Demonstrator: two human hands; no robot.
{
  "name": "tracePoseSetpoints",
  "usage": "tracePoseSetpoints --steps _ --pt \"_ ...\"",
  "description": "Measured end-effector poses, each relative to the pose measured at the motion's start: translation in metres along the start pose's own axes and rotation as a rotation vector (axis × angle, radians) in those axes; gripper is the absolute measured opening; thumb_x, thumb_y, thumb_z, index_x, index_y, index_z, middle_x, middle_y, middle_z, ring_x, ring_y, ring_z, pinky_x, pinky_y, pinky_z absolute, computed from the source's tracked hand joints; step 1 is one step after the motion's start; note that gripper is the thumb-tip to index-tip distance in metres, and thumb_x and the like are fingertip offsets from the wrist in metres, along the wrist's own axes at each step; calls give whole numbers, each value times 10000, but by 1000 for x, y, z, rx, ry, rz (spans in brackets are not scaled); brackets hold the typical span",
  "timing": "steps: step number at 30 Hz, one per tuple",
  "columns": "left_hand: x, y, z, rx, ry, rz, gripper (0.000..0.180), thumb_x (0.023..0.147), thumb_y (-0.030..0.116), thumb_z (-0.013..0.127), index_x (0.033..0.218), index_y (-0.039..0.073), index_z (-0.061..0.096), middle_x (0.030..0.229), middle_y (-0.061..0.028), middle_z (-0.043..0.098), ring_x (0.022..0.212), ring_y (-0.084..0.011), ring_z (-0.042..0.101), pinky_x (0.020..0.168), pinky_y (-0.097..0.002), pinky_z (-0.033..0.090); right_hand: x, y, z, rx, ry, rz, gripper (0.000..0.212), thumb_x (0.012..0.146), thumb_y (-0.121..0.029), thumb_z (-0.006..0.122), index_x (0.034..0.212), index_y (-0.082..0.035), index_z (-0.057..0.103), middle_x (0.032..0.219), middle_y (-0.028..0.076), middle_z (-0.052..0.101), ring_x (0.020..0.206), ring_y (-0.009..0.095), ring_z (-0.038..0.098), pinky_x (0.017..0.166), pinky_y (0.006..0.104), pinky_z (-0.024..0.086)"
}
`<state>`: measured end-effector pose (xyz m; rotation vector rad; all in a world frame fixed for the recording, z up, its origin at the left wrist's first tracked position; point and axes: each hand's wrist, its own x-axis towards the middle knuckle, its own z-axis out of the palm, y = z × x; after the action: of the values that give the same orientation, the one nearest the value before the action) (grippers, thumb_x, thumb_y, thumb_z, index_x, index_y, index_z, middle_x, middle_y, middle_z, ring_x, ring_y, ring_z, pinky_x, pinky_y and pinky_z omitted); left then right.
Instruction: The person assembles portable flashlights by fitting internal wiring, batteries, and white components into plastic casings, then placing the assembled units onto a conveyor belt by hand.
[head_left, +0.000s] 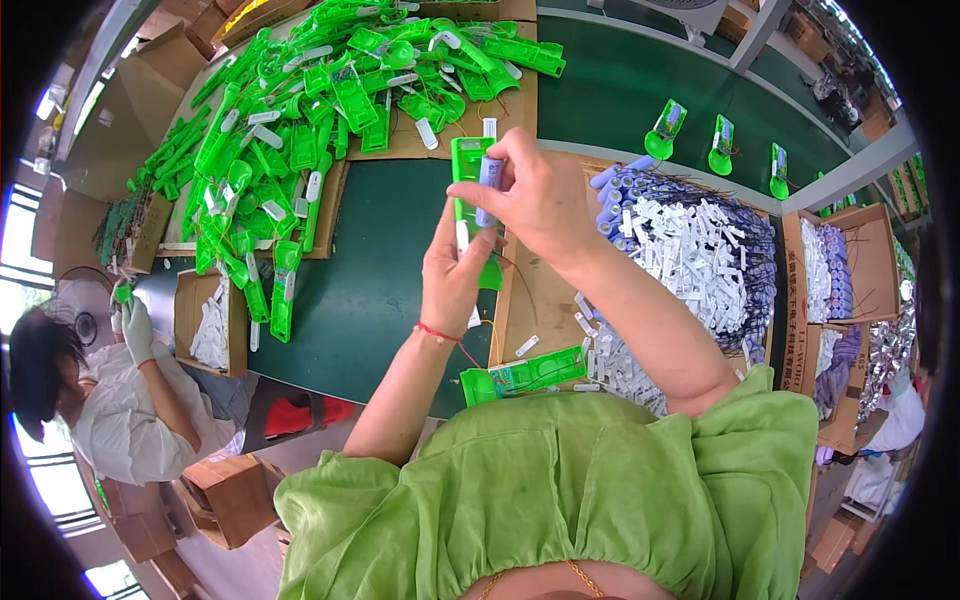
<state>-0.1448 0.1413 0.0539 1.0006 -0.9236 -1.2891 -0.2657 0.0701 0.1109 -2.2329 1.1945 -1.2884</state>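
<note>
My left hand (pixel 450 265) is closed round a long green plastic shell (pixel 468 155), held upright over the table. In my right hand (pixel 535 200), a purple cylindrical battery (pixel 489 188) is pinched between thumb and fingers, against the right side of the shell. Whether the battery sits inside the shell I cannot tell. A white strip (pixel 489 128) shows at the shell's top end. Near my body lies another green shell (pixel 535 372) with a circuit board and red wires. Right of my hands, a cardboard tray holds white plastic pieces (pixel 680 250) and purple batteries (pixel 622 190).
A large heap of green shells (pixel 300 130) covers the far left on cardboard. Several wired shells (pixel 720 150) stand spaced along the green belt (pixel 610 90). An open box of white pieces (pixel 211 325) stands left, beside a gloved co-worker (pixel 130 390). Cardboard boxes (pixel 860 260) are at right.
</note>
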Motion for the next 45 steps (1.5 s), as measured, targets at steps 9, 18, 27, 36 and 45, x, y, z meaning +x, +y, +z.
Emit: tracePoseSetpoints --steps 9,18,27,36,45 --pt "-18 -15 1 57 -31 -37 453 969 182 517 1375 20 397 967 -20 586 821 -96 576 720 -241 464 -18 0 7 -420 86 -326 399 821 -392 695 655 -80 509 451 65 517 423 242 576 385 358 435" --pt "-37 14 -8 243 -193 -65 370 992 318 482 1202 13 492 872 -94 650 698 -141 639 622 -255 518 -26 25 -20 541 -449 345 527 753 -381 765 1104 -3 659 886 138 690 820 204 651 750 335 495" --pt "-51 19 -60 230 60 -116 380 994 407 438 1065 50 547 847 -106 649 681 -170 646 588 -283 522 -99 38 -5 330 -648 210 272 784 -200 716 1001 -48 652 872 93 658 878 217 633 773 344 501" --pt "-54 17 -49 -7 131 -270 462 995 469 385 1115 54 548 925 -136 660 760 -203 658 638 -315 535 -121 45 -1 26 -1139 -176 119 775 -123 621 866 -47 610 805 153 627 842 356 627 700 435 499" --pt "-47 16 -43 -39 40 -138 306 967 276 539 1110 15 465 910 -148 658 758 -221 672 649 -330 557 -85 37 -30 -58 -636 -157 159 817 -67 605 963 -13 638 810 148 676 754 323 671 678 410 530"
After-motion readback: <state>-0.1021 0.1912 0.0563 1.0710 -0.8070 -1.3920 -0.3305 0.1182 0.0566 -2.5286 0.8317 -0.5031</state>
